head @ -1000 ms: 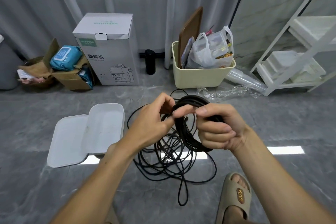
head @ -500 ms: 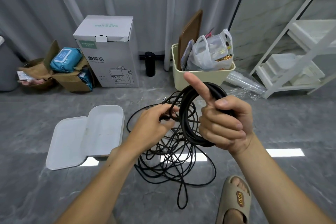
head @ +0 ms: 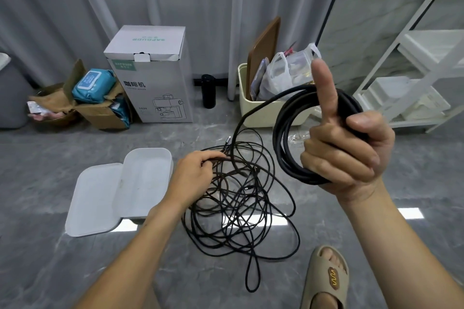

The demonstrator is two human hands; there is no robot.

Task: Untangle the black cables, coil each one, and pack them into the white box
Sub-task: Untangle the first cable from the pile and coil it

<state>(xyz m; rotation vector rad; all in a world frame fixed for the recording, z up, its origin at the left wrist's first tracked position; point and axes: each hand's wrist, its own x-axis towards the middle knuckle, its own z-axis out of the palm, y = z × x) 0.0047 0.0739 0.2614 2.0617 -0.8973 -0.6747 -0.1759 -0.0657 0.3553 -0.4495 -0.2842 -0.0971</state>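
A tangle of thin black cables (head: 241, 211) lies on the grey floor in the middle. My right hand (head: 346, 148) is raised at the right and grips a coil of thicker black cable (head: 288, 133), with the index finger pointing straight up. One strand runs from the coil down toward the tangle. My left hand (head: 194, 178) is low at the tangle's left edge and pinches a cable end there. The white box (head: 148, 183) lies open on the floor to the left, its lid (head: 93, 203) folded out beside it; nothing is inside.
A white carton (head: 150, 78), a torn cardboard box with blue packs (head: 95, 98), a black bottle (head: 209, 91) and a cream bin with bags (head: 266, 108) line the curtain. A white shelf (head: 414, 78) stands at right. My sandalled foot (head: 326, 276) is near the tangle.
My right hand has lifted the coil up and to the right. My left hand has dropped away from the coil down to the tangle on the floor.
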